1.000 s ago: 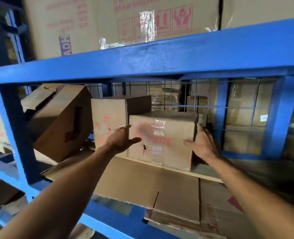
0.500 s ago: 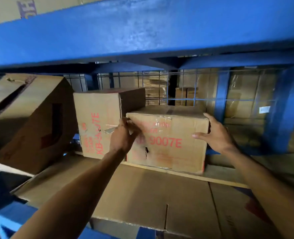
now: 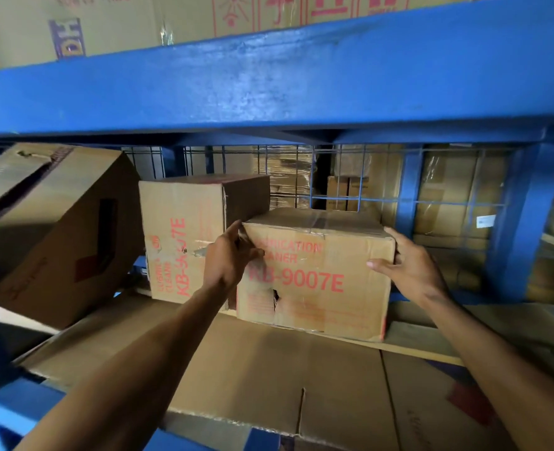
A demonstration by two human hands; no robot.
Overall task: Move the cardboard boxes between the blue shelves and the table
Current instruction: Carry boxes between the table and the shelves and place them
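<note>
Left grip [image 3: 230, 259] and right grip [image 3: 410, 266] curl round upper corners of the KB-9007E box [image 3: 318, 289], mid-frame, inside the blue shelves [image 3: 269, 86].

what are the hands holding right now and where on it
The KB-9007E box, gripped from both sides: the left hand at its upper left front corner, the right hand round its upper right edge, thumb on the front.

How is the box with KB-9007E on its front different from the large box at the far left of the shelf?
The KB-9007E box sits level; the large left box leans. The KB-9007E box is taped shut on top; the large left box has a flap open. The left hand and right hand grip the KB-9007E box; no hand touches the large left box. Both are brown cardboard.
</note>
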